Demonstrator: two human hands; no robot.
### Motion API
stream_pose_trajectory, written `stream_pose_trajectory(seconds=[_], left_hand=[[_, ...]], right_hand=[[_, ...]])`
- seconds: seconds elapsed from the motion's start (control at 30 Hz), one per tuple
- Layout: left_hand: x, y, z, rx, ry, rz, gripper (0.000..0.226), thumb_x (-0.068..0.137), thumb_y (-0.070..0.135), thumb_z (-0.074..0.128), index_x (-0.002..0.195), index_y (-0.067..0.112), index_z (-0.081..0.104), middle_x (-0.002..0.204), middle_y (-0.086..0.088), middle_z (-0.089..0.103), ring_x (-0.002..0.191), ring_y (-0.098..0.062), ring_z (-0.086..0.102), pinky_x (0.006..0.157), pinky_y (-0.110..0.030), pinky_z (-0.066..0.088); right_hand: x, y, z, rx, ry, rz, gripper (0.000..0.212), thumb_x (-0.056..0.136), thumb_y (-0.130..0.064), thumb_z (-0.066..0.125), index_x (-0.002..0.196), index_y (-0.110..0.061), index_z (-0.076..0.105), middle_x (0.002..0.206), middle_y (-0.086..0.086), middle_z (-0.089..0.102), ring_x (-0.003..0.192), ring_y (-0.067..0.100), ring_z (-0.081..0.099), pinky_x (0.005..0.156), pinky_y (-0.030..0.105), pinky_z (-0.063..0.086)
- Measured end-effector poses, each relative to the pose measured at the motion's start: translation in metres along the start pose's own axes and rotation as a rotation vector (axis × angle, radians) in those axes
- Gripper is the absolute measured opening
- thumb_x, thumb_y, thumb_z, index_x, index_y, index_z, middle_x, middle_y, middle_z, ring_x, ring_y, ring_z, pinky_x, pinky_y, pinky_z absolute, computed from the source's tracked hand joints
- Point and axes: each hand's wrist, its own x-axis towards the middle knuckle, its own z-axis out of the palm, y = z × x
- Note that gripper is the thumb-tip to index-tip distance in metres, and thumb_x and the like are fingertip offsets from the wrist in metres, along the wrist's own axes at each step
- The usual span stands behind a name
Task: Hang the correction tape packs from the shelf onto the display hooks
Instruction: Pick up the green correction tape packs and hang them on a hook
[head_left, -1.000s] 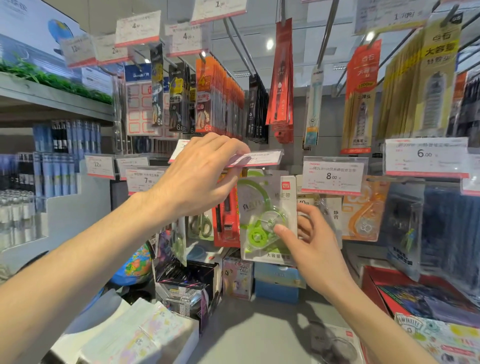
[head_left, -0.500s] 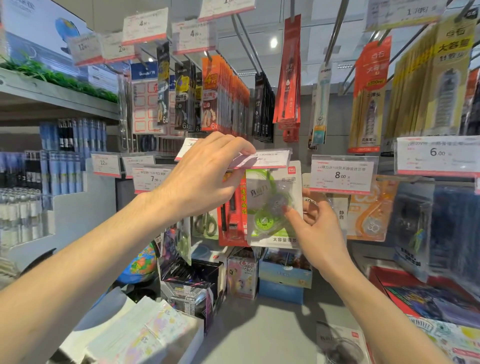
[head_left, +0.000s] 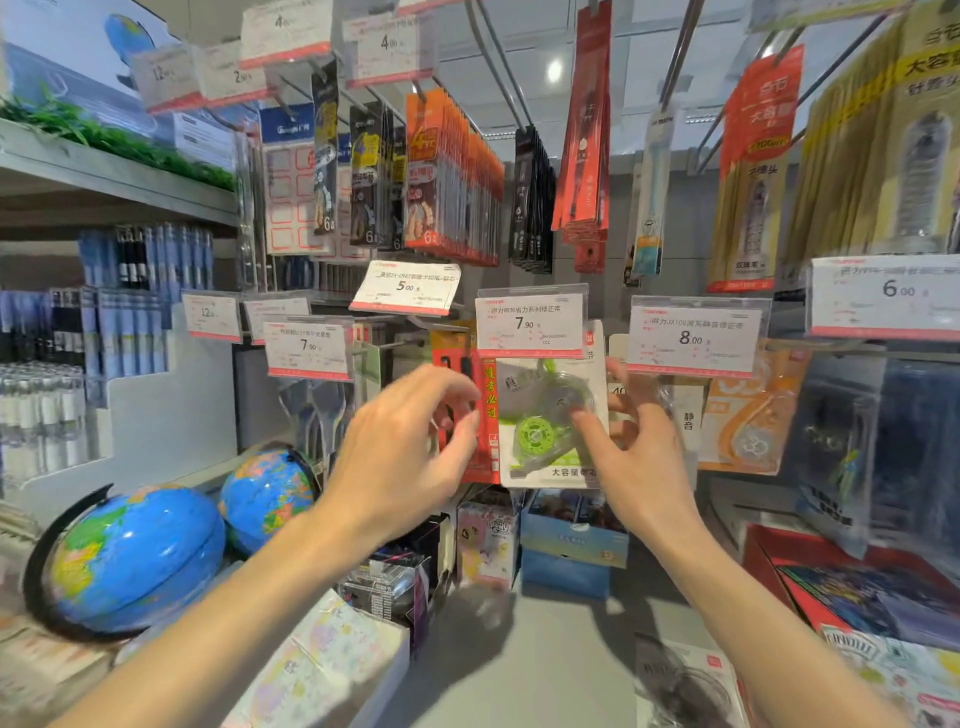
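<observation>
A correction tape pack (head_left: 550, 415) with a green wheel on a white card hangs just below the 7.90 price tag (head_left: 530, 322), its top hidden behind the tag. My right hand (head_left: 634, 452) pinches the pack's right side, thumb on the front and fingers behind the edge. My left hand (head_left: 405, 457) hovers left of the pack with fingers loosely curled and holds nothing. Another correction tape pack (head_left: 685, 686) lies on the grey shelf (head_left: 545, 649) below. Orange correction tape packs (head_left: 748, 415) hang to the right under the 8.00 tag.
A red pack (head_left: 467, 415) hangs right beside the green one on its left. Two blue globes (head_left: 135, 556) stand at lower left. Small boxes (head_left: 571, 540) sit at the shelf's back, under the hooks. Rows of hanging packs and price tags crowd the space above.
My left hand has let go of the 7.90 price tag and dropped lower; the tag has flipped down to face front. The green pack has moved up and back under the tag.
</observation>
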Motion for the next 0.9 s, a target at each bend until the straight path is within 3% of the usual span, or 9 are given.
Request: stream_pose_trajectory(seconds=[0.17, 0.3, 0.37, 0.5, 0.6, 0.7, 0.77, 0.87, 0.9], left_hand=[[-0.002, -0.01, 0.052, -0.188, -0.243, -0.431, 0.061, 0.101, 0.044, 0.057, 0.156, 0.032, 0.035, 0.138, 0.007, 0.059, 0.124, -0.01, 0.059, 0.109, -0.041, 0.048], [0.007, -0.019, 0.087, -0.317, -0.293, -0.507, 0.069, 0.105, 0.034, 0.05, 0.162, 0.042, 0.013, 0.116, 0.004, 0.071, 0.099, -0.028, 0.075, 0.089, -0.039, 0.059], [0.009, -0.024, 0.099, -0.343, -0.298, -0.528, 0.071, 0.104, 0.03, 0.047, 0.161, 0.048, 0.007, 0.128, 0.008, 0.068, 0.093, -0.027, 0.077, 0.08, -0.033, 0.056], [0.015, -0.033, 0.115, -0.386, -0.327, -0.574, 0.061, 0.103, 0.063, 0.038, 0.152, 0.063, 0.001, 0.166, 0.023, 0.027, 0.113, -0.021, 0.069, 0.103, -0.045, 0.047], [0.018, -0.033, 0.121, -0.412, -0.353, -0.637, 0.06, 0.1, 0.07, 0.038, 0.146, 0.07, -0.001, 0.168, 0.029, 0.018, 0.137, -0.026, 0.056, 0.113, -0.052, 0.039], [0.017, -0.032, 0.118, -0.441, -0.316, -0.643, 0.059, 0.099, 0.071, 0.041, 0.145, 0.072, 0.004, 0.167, 0.027, 0.022, 0.137, -0.022, 0.054, 0.115, -0.054, 0.038], [0.014, -0.032, 0.115, -0.462, -0.28, -0.624, 0.056, 0.101, 0.063, 0.044, 0.147, 0.069, 0.013, 0.161, 0.019, 0.041, 0.125, -0.017, 0.061, 0.108, -0.049, 0.047], [0.007, -0.029, 0.105, -0.474, -0.217, -0.59, 0.048, 0.105, 0.038, 0.051, 0.149, 0.051, 0.038, 0.131, 0.021, 0.063, 0.093, -0.025, 0.073, 0.074, -0.03, 0.061], [0.004, -0.027, 0.099, -0.487, -0.202, -0.596, 0.045, 0.105, 0.033, 0.052, 0.148, 0.042, 0.045, 0.132, 0.022, 0.062, 0.096, -0.019, 0.071, 0.079, -0.029, 0.061]], right_hand=[[0.005, 0.009, 0.011, -0.007, 0.02, -0.035, 0.012, 0.098, -0.045, 0.064, 0.107, -0.045, 0.056, 0.096, -0.022, 0.07, 0.097, 0.002, 0.069, 0.084, 0.03, 0.057], [0.012, 0.018, 0.021, -0.042, 0.044, -0.029, 0.029, 0.1, -0.045, 0.062, 0.115, -0.02, 0.061, 0.077, -0.013, 0.066, 0.09, 0.025, 0.074, 0.078, 0.041, 0.058], [0.017, 0.024, 0.024, -0.101, 0.031, -0.02, 0.051, 0.102, -0.047, 0.057, 0.149, -0.043, 0.036, 0.081, -0.016, 0.069, 0.074, 0.01, 0.069, 0.072, 0.031, 0.05], [0.023, 0.027, 0.029, -0.199, 0.002, 0.03, 0.069, 0.101, -0.063, 0.043, 0.159, -0.051, 0.006, 0.091, -0.005, 0.067, 0.048, -0.002, 0.054, 0.048, 0.012, 0.035], [0.027, 0.031, 0.028, -0.206, -0.021, 0.038, 0.071, 0.101, -0.064, 0.042, 0.16, -0.052, 0.005, 0.135, 0.0, 0.063, 0.072, 0.006, 0.064, 0.062, 0.02, 0.048], [0.029, 0.031, 0.023, -0.078, -0.046, 0.02, 0.069, 0.103, -0.052, 0.054, 0.159, -0.051, 0.014, 0.164, -0.008, 0.042, 0.14, 0.023, 0.055, 0.111, 0.046, 0.049], [0.029, 0.03, 0.018, 0.056, -0.066, 0.009, 0.065, 0.104, -0.031, 0.062, 0.159, -0.038, 0.029, 0.157, -0.012, 0.049, 0.141, 0.005, 0.052, 0.114, 0.035, 0.048], [0.023, 0.027, 0.008, 0.112, -0.103, 0.035, 0.051, 0.103, -0.017, 0.063, 0.151, -0.024, 0.045, 0.129, -0.023, 0.061, 0.107, -0.027, 0.059, 0.087, 0.001, 0.05], [0.02, 0.026, 0.003, 0.109, -0.104, 0.046, 0.047, 0.103, -0.017, 0.063, 0.148, -0.023, 0.049, 0.123, -0.027, 0.06, 0.101, -0.03, 0.058, 0.082, -0.002, 0.048]])
